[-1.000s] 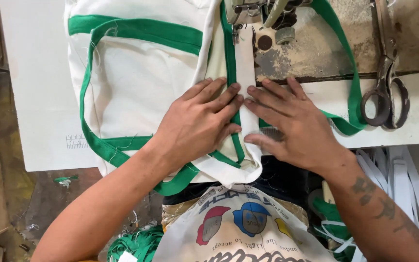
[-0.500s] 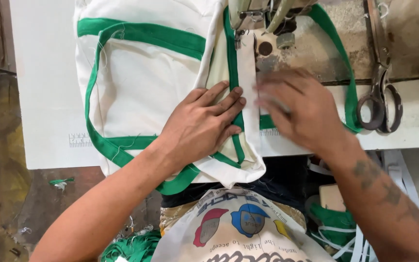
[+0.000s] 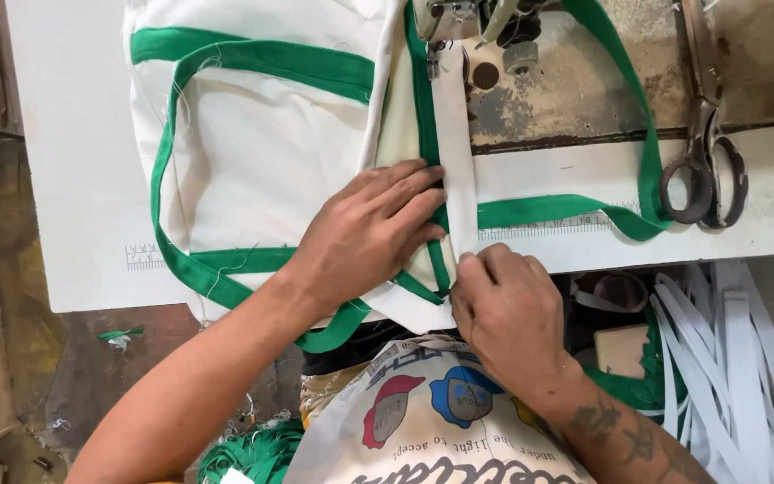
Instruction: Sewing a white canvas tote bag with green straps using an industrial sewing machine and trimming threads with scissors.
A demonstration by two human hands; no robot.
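Now the left hand [image 3: 369, 229] is pressing flat on the white bag [image 3: 262, 161] on the counter [image 3: 73, 179], while the right hand [image 3: 503, 309] is pinching the white strip [image 3: 455, 152], only starting under the sewing machine [image 3: 477, 22].

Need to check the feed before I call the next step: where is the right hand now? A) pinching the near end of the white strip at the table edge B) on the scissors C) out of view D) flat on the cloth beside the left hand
A: the right hand pinches the lower end of the white strip at the table edge, while the scissors lie untouched and the left hand presses flat on the white and green cloth.
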